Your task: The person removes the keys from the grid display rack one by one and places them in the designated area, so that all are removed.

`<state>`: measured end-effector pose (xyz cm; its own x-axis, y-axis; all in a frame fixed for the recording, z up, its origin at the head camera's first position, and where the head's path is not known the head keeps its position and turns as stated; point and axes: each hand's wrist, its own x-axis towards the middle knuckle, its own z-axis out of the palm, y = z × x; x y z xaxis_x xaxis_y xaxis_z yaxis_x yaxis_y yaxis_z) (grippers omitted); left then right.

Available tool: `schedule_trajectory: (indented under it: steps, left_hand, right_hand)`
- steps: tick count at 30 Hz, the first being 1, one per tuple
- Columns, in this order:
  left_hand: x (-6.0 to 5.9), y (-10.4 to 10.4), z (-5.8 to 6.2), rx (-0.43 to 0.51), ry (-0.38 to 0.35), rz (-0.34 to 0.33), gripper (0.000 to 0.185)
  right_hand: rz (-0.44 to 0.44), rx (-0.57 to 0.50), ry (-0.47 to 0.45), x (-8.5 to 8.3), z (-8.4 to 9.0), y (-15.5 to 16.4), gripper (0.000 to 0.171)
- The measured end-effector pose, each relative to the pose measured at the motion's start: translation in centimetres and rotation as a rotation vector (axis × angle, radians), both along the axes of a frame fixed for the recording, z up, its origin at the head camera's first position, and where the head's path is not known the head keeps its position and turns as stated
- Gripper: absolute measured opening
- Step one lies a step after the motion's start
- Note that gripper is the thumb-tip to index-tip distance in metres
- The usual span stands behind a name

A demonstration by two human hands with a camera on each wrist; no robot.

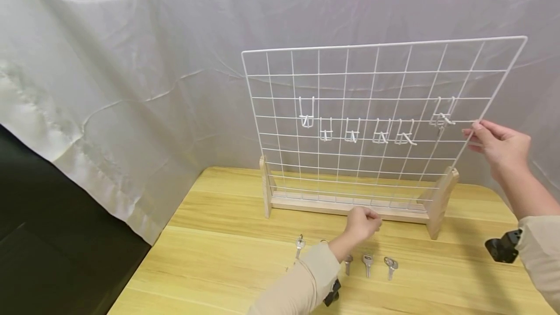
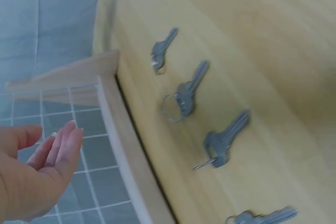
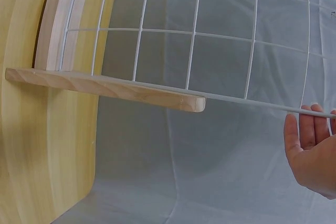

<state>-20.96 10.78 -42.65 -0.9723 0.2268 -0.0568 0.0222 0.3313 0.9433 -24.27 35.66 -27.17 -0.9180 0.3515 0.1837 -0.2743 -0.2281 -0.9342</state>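
A white wire grid panel (image 1: 365,98) leans back in a wooden stand (image 1: 350,206). My right hand (image 1: 507,147) pinches the panel's right edge wire between thumb and fingers; the fingertips also show at that wire in the right wrist view. My left hand (image 1: 362,224) hovers in front of the stand's base, holding nothing. Its thumb (image 2: 23,137) is apart from the loosely bent fingers in the left wrist view. Near it, several metal keys with rings lie on the table, among them one key (image 1: 391,267) at the right end and another (image 1: 300,244) at the left.
Several white hooks hang on the grid, including a higher one (image 1: 307,113) at left and one (image 1: 443,116) at right with a key (image 1: 440,131) on it. Grey cloth (image 1: 210,86) drapes behind the wooden table (image 1: 210,256); black material (image 1: 52,237) lies at far left.
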Motion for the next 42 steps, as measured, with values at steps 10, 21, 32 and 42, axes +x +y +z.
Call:
schedule_trajectory:
  steps: [10, 21, 32, 42]
  left_hand:
    - [-1.6, 0.6, 3.8, 0.054, 0.093, 0.016, 0.006]
    - [-2.0, 1.1, 7.6, 0.119, 0.236, -0.043, 0.01]
    - [-1.2, 1.8, 10.8, 0.182, 0.287, -0.06, 0.011]
    - [-0.4, 2.3, 14.9, 0.312, 0.279, -0.168, 0.015]
  right_hand:
    - [0.012, 0.008, -0.005, 0.1, 0.2, 0.1, 0.011]
    - [0.046, 0.009, 0.023, 0.2, 0.1, 0.3, 0.011]
    - [0.098, 0.043, -0.014, 0.3, 0.6, 0.4, 0.011]
    - [0.166, 0.068, -0.02, 0.5, 1.0, 1.1, 0.016]
